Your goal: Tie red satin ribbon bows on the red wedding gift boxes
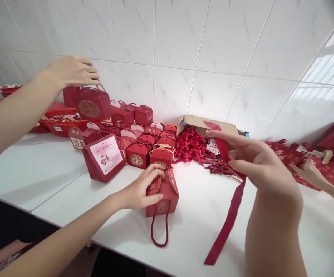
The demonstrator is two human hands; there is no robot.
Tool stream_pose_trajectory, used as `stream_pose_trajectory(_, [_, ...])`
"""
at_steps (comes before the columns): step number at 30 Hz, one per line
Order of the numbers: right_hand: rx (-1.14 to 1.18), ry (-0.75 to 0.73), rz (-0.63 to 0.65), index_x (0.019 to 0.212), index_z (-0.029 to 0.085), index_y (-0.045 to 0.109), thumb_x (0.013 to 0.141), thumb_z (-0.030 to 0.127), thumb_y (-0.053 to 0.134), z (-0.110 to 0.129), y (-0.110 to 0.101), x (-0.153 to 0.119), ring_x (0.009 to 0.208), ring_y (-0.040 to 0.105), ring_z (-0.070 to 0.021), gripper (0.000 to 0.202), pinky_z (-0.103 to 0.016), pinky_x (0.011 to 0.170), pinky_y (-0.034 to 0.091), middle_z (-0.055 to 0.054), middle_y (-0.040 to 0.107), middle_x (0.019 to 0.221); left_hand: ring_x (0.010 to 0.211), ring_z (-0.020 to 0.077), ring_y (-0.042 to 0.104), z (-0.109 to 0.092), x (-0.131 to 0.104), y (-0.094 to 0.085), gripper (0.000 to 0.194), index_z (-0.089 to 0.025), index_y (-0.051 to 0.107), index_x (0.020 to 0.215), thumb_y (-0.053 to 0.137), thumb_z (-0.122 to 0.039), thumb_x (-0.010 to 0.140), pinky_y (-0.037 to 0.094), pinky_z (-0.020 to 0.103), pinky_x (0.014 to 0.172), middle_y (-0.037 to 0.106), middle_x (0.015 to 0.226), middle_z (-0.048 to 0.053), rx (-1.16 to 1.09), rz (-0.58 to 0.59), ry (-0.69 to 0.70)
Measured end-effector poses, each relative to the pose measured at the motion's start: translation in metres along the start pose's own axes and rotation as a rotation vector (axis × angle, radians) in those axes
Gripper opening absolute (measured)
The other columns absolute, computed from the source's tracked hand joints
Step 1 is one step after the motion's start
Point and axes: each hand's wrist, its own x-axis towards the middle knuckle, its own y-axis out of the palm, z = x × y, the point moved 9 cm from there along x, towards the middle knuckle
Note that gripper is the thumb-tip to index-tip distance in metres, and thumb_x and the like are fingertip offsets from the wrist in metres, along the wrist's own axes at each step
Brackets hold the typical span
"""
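Note:
A small red gift box [171, 192] stands on the white table in front of me, its braided cord handle [160, 245] drooping over the near side. My left hand [143, 186] grips this box from its left, fingers over the top flap and thumb on the near face. To the right, my right hand [256, 161] is raised above the table. A dark red ribbon [230, 215] is pinched between its thumb and fingers, one end hanging down and a short end curling above the fingertips. The ribbon is apart from the box.
Several red gift boxes [136, 156] crowd the back, beside a heap of red ribbons [190, 144] and a cardboard box [210, 122]. A box with a pink card [105, 157] stands left. One co-worker's hand [73, 71] lifts a red box [93, 104]; another person's hand [309, 173] reaches in right.

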Motion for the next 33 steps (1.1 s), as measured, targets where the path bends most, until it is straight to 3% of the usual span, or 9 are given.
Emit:
stream_pose_trajectory(3, [0.021, 0.077, 0.210, 0.139, 0.025, 0.042, 0.072, 0.007, 0.051, -0.009, 0.017, 0.002, 0.046, 0.027, -0.0082, 0.070, -0.022, 0.041, 0.022, 0.007, 0.033, 0.052, 0.131, 0.0280, 0.037, -0.008, 0.003, 0.005, 0.049, -0.022, 0.048, 0.121, 0.062, -0.042, 0.079, 0.035, 0.041, 0.106, 0.043, 0.135, 0.011, 0.005, 0.087, 0.022])
stream_pose_trajectory(7, [-0.051, 0.054, 0.340, 0.143, 0.027, 0.035, 0.074, 0.006, 0.051, -0.010, 0.030, 0.000, 0.048, 0.028, -0.0078, 0.074, -0.022, 0.043, 0.024, 0.005, 0.044, 0.057, 0.135, 0.0297, 0.033, -0.010, 0.011, 0.005, 0.064, -0.026, 0.033, 0.140, 0.052, -0.050, 0.085, 0.032, 0.045, 0.108, 0.035, 0.146, 0.011, -0.049, 0.123, -0.050])
stream_pose_trajectory(10, [-0.131, -0.083, 0.461, 0.141, 0.030, 0.037, 0.077, 0.004, 0.047, -0.002, 0.043, -0.005, 0.054, 0.040, -0.0076, 0.070, -0.022, 0.047, 0.034, -0.004, 0.064, 0.094, 0.139, 0.0309, 0.024, -0.015, 0.019, -0.030, 0.064, -0.027, 0.023, 0.144, 0.040, -0.054, 0.089, 0.021, 0.052, 0.111, 0.026, 0.152, 0.010, -0.105, -0.161, -0.216])
stream_pose_trajectory(13, [-0.190, -0.264, 0.608, 0.139, 0.027, 0.042, 0.082, 0.003, 0.043, 0.010, 0.055, -0.012, 0.087, 0.058, -0.0137, 0.062, -0.022, 0.058, 0.046, -0.010, 0.050, 0.136, 0.136, 0.0243, 0.032, -0.046, 0.018, -0.070, 0.050, -0.031, 0.035, 0.138, 0.031, -0.053, 0.093, 0.027, 0.043, 0.111, 0.036, 0.146, 0.005, -0.291, -0.419, -0.191])
stream_pose_trajectory(17, [-0.152, -0.356, 0.739, 0.137, 0.023, 0.045, 0.085, 0.001, 0.040, 0.017, 0.063, -0.019, 0.112, 0.057, -0.0172, 0.057, -0.023, 0.076, 0.051, -0.011, 0.053, 0.134, 0.134, 0.0232, 0.030, -0.085, 0.021, -0.068, 0.040, -0.034, 0.054, 0.122, 0.030, -0.051, 0.094, 0.018, 0.044, 0.114, 0.047, 0.137, 0.000, -0.187, -0.228, -0.078])
stream_pose_trajectory(20, [-0.103, -0.385, 0.827, 0.138, 0.021, 0.043, 0.086, 0.000, 0.040, 0.018, 0.067, -0.024, 0.118, 0.054, -0.0184, 0.056, -0.028, 0.088, 0.049, -0.013, 0.050, 0.137, 0.129, 0.0239, 0.032, -0.076, 0.016, -0.046, 0.044, -0.028, 0.062, 0.100, 0.025, -0.050, 0.095, 0.014, 0.048, 0.113, 0.050, 0.129, 0.001, -0.117, -0.095, -0.122])
stream_pose_trajectory(23, [-0.057, -0.411, 0.889, 0.139, 0.018, 0.042, 0.086, -0.001, 0.040, 0.018, 0.070, -0.028, 0.120, 0.052, -0.0190, 0.056, -0.029, 0.090, 0.048, -0.015, 0.049, 0.137, 0.120, 0.0218, 0.041, -0.060, 0.011, -0.027, 0.046, -0.024, 0.059, 0.095, 0.020, -0.049, 0.096, 0.026, 0.041, 0.108, 0.055, 0.119, 0.004, -0.263, -0.055, -0.159])
stream_pose_trajectory(29, [-0.095, -0.288, 0.908, 0.129, 0.017, 0.053, 0.093, 0.009, 0.038, 0.008, 0.063, -0.031, 0.104, 0.060, -0.0170, 0.041, -0.029, 0.084, 0.051, -0.014, 0.061, 0.122, 0.087, 0.0168, 0.055, -0.058, 0.010, -0.032, 0.031, -0.020, 0.051, 0.078, 0.037, -0.042, 0.094, 0.044, 0.028, 0.078, 0.059, 0.090, 0.002, -0.511, -0.138, -0.159])
stream_pose_trajectory(33, [-0.328, 0.006, 0.576, 0.137, 0.028, 0.043, 0.089, 0.033, 0.055, -0.025, 0.038, -0.016, 0.116, 0.055, -0.0239, 0.050, -0.039, 0.095, 0.048, -0.010, 0.049, 0.137, 0.069, 0.0124, 0.051, -0.072, 0.012, -0.047, 0.030, -0.019, 0.049, 0.069, 0.043, -0.038, 0.091, 0.041, 0.024, 0.064, 0.053, 0.070, -0.002, -0.303, -0.195, -0.116])
